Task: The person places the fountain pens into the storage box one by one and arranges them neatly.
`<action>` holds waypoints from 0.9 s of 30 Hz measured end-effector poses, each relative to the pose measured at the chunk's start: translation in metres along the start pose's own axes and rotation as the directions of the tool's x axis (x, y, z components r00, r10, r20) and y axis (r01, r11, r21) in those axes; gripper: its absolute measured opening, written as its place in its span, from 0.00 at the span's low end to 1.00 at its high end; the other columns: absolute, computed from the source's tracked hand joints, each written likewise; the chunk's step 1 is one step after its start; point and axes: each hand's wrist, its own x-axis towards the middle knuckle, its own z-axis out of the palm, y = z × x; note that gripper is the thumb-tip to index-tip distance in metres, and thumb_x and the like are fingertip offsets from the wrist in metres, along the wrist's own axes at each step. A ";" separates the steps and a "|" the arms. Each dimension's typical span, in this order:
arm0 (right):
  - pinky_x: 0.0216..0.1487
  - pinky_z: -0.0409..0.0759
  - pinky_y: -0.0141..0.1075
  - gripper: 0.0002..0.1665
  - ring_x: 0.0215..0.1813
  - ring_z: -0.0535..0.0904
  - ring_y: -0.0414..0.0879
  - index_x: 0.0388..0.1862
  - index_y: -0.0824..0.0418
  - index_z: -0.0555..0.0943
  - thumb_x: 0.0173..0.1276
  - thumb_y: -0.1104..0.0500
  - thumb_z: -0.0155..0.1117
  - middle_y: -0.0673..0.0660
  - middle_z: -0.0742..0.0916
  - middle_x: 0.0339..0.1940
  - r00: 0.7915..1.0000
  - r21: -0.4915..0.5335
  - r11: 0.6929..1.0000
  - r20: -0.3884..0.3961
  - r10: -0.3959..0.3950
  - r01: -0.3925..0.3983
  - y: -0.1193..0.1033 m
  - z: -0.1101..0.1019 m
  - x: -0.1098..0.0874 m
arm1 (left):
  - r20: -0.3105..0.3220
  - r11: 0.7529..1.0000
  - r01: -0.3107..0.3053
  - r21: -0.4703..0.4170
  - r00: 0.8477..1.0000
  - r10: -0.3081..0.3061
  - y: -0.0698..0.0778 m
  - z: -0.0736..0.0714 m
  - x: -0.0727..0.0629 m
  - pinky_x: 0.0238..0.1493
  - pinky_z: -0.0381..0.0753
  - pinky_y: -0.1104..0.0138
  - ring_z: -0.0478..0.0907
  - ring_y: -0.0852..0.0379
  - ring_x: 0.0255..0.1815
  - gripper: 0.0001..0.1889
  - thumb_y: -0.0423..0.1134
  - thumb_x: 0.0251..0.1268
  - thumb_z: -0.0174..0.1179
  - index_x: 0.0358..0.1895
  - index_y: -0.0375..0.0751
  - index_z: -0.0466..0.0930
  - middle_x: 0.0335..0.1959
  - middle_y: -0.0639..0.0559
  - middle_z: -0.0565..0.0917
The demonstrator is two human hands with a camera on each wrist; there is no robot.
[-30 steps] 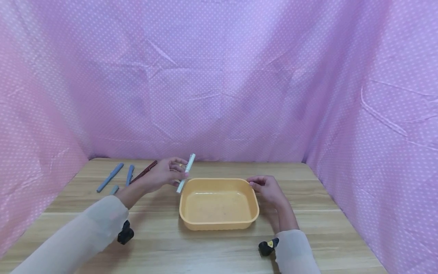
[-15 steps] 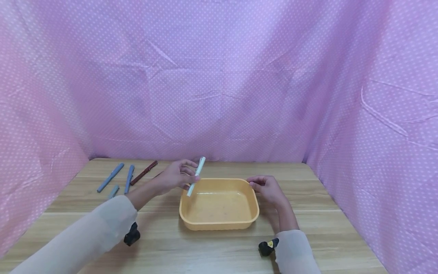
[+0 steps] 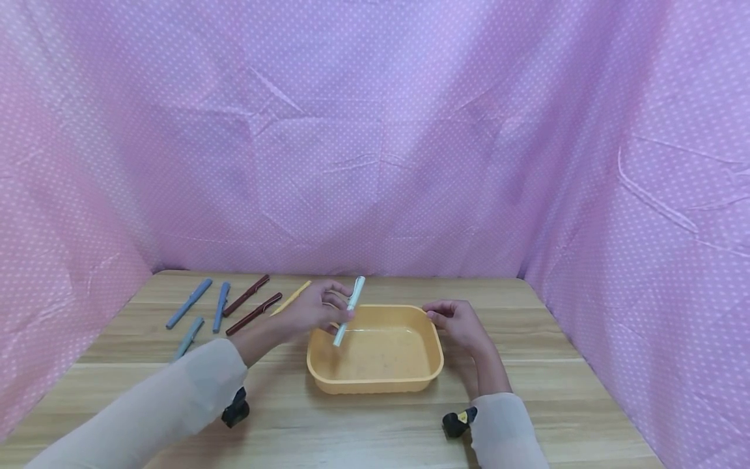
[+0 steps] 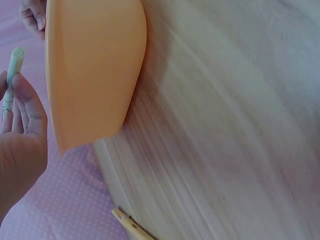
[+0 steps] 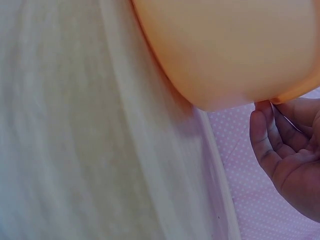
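my left sleeve [image 3: 146, 407] fills the lower left of the frame, my right sleeve [image 3: 507, 430] the bottom, right of centre. below mid-frame a yellow-orange tray [image 3: 375, 387] sits on the wood-grained table [image 3: 562, 397]. left of it a teal pen [image 3: 190, 336] lies partly hidden by my left sleeve. my right hand [image 3: 461, 324] pinches the tray's rim at its upper-right corner. my left hand [image 3: 312, 313] pinches a white pen [image 3: 353, 303], thumb and fingertips closed to its width, and holds it tilted above the tray's left part, clear of it. farther back, left of centre, lie a yellow pen [image 3: 291, 298], two dark red pens [image 3: 255, 314] and two blue pens [image 3: 189, 304]. a pink dotted cloth [image 3: 381, 143] hangs behind, across the upper frame.
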 end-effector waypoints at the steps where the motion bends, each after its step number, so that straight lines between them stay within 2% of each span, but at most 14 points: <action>1: 0.47 0.86 0.33 0.12 0.48 0.87 0.52 0.51 0.72 0.85 0.75 0.66 0.63 0.64 0.89 0.46 1.000 0.000 1.000 0.000 0.000 0.000 0.000 0.000 0.000 | 0.001 1.000 -0.002 0.001 1.000 0.002 0.000 0.002 0.000 0.43 0.90 0.54 0.85 0.46 0.41 0.32 0.37 0.63 0.73 0.66 0.34 0.68 0.49 0.37 0.80; 6: 0.47 0.87 0.34 0.12 0.47 0.87 0.52 0.52 0.72 0.85 0.75 0.65 0.62 0.64 0.89 0.46 1.000 -0.011 1.000 0.004 -0.001 0.001 -0.001 0.000 -0.001 | -0.016 1.000 0.012 -0.007 1.000 -0.012 0.000 0.012 0.001 0.44 0.89 0.50 0.85 0.46 0.40 0.29 0.36 0.62 0.74 0.63 0.33 0.71 0.48 0.37 0.82; 14: 0.48 0.87 0.36 0.11 0.47 0.87 0.51 0.51 0.71 0.85 0.75 0.66 0.63 0.63 0.90 0.46 1.000 -0.011 1.000 -0.002 0.009 -0.009 -0.001 0.001 0.001 | 0.018 0.999 0.031 -0.015 0.999 -0.031 -0.009 0.025 0.005 0.41 0.90 0.56 0.84 0.47 0.40 0.28 0.36 0.62 0.73 0.62 0.35 0.71 0.49 0.38 0.80; 22: 0.47 0.87 0.35 0.11 0.47 0.87 0.51 0.51 0.72 0.85 0.74 0.67 0.63 0.63 0.90 0.46 1.000 -0.003 1.000 -0.008 0.012 -0.012 -0.002 0.001 0.001 | 0.038 0.999 0.035 -0.035 0.999 -0.034 -0.015 0.037 0.009 0.40 0.90 0.53 0.84 0.46 0.39 0.28 0.35 0.62 0.73 0.62 0.34 0.71 0.49 0.38 0.80; 27: 0.47 0.88 0.35 0.11 0.48 0.87 0.51 0.51 0.72 0.85 0.74 0.67 0.63 0.64 0.90 0.46 1.000 -0.001 1.000 -0.012 0.006 -0.006 -0.001 0.001 0.001 | 0.029 0.998 0.060 -0.005 0.998 -0.060 -0.015 0.046 0.010 0.39 0.90 0.53 0.85 0.46 0.38 0.26 0.34 0.61 0.73 0.60 0.36 0.73 0.49 0.39 0.81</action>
